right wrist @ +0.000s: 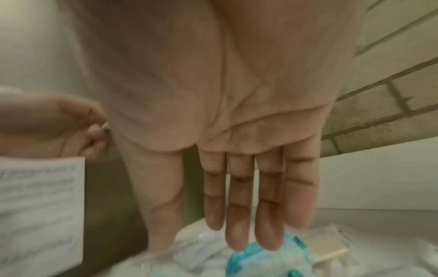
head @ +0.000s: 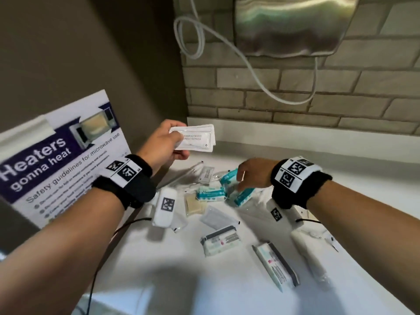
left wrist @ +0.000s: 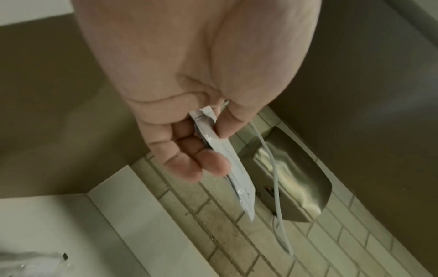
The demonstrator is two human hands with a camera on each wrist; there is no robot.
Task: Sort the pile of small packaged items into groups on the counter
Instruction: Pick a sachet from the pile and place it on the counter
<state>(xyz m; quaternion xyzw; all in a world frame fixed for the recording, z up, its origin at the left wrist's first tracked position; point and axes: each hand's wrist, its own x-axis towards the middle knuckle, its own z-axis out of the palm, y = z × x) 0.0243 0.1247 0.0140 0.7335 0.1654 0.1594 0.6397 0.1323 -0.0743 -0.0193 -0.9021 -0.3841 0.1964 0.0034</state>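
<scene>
Head view is showing the most, though the teal packs are partly hiding behind the right hand (head: 252, 176), so counting them is a bit dicey: three teal packs (head: 210, 193) are showing, lying close together in the middle of the white counter (head: 341, 183). The right hand is hovering just over them with fingers straight and spread a little, holding nothing; the right wrist view is showing the same straight fingers (right wrist: 246, 206) above a blurry teal pack (right wrist: 258, 260).

The left hand (head: 162, 144) is raised above the back left of the counter, pinching a small stack of flat white shampoo sachets (head: 195, 138) between thumb and fingers. How many are in the stack is hard to say; edges are suggesting more than one. Their long axis is running left to right in the head view, free end pointing right toward the brick wall (head: 318, 87). In the left wrist view the stack (left wrist: 227, 155) is showing edge-on, pointing away from the palm.

Nearer on the counter, two grey-and-white boxed items are lying flat: one (head: 220, 241) roughly crosswise, the other (head: 276, 266) angled toward the near right. A tan soap-like bar in clear wrap (head: 194, 204) is sitting left of the teal packs. Some clear packets around the pile are too washed out to read.
</scene>
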